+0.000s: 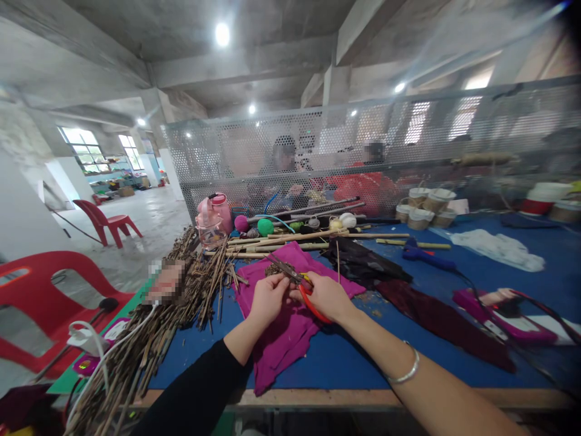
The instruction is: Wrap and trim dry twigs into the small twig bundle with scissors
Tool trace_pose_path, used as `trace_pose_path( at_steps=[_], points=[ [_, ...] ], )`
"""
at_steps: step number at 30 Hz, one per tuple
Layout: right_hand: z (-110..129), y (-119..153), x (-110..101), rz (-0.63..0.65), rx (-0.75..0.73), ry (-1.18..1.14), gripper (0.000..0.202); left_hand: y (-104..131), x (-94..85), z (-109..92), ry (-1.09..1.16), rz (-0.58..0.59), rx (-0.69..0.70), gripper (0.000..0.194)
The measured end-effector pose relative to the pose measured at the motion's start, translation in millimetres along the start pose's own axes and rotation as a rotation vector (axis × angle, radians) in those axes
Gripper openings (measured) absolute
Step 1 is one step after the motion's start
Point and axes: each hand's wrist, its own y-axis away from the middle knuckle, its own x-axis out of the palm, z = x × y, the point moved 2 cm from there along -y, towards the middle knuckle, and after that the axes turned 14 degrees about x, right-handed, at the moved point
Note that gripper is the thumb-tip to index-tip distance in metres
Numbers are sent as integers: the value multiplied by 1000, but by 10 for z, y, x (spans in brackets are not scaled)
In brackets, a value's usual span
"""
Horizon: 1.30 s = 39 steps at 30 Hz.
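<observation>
Red-handled scissors (314, 304) are held in my right hand (327, 295), its fingers wrapped round the handles. Their dark blades point up and left, over a small brown clump of plant bits (273, 269). Close beside the blades, my left hand (269, 298) is closed in a pinch; what its fingertips hold is too small to make out. Both hands are above a magenta cloth (285, 342) spread on the blue table (354, 363). A large pile of dry brown twigs (158, 327) lies to the left of the cloth.
Behind the cloth lie bamboo sticks (272, 247), yarn balls (265, 227) and a pink jug (221, 212). Dark cloths (440, 321), a blue-handled tool (426, 257) and a magenta device (517, 324) are on the right. People sit beyond a perforated metal screen (245, 145).
</observation>
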Motion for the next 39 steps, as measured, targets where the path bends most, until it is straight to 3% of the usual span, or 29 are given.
trace_pose_path(
  at_steps=[9, 19, 25, 39],
  points=[
    [-7, -6, 18, -24, -30, 20, 41, -1, 15, -20, 27, -25, -25, 28],
    [29, 36, 2, -55, -88, -76, 41, 0, 37, 30, 47, 23, 2, 27],
    [25, 35, -10, -59, -48, -6, 45, 2, 32, 10, -8, 25, 39, 26],
    [41, 31, -12, -22, -17, 28, 44, -1, 19, -4, 10, -37, -29, 27]
  ],
)
